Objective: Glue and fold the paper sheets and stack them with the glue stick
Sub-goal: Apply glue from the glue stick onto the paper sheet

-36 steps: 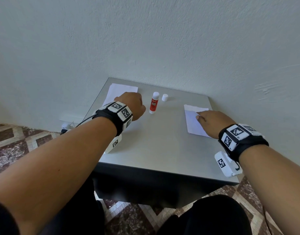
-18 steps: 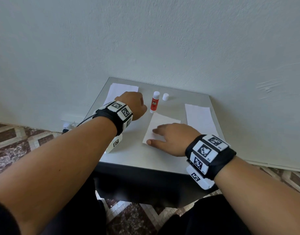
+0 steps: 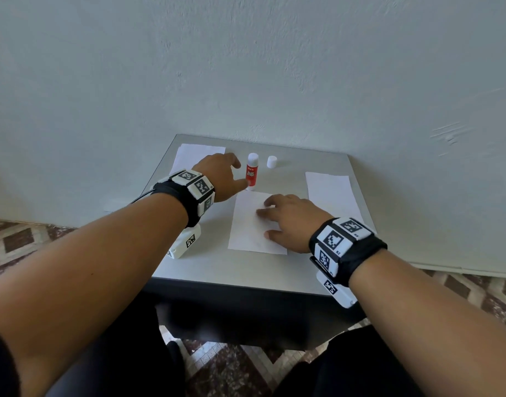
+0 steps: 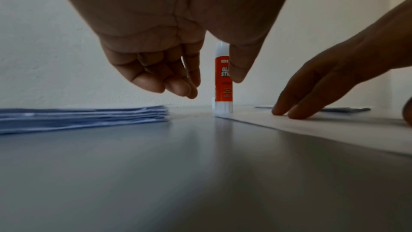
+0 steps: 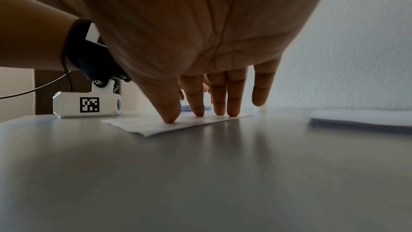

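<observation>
1. Nearest the table's front edge, the right hand [image 3: 289,222] lies flat with straight, spread fingers [image 5: 198,107] pressing a single white paper sheet [image 3: 246,224] onto the grey tabletop [image 3: 217,270], probably to keep it from sliding while glue goes on.
2. Just beyond that sheet's far edge stands one red-labelled glue stick [image 3: 251,174], upright and uncapped, within easy reach of both hands.
3. Beside it, the left hand [image 3: 221,177] has its fingers loosely curled and its thumb apart from them, the stick showing in the gap in the left wrist view; it grips nothing, and I cannot tell whether the thumb touches the tube. I judge it is about to take the stick.
4. Further back, one small white cap [image 3: 272,161] stands alone, set apart from the stick.
5. Two paper piles flank the work: a thicker stack of white sheets [image 3: 194,154] at the far left corner, likely the finished ones, and a flatter pile of white sheets [image 3: 329,190] on the right, likely the supply.
</observation>
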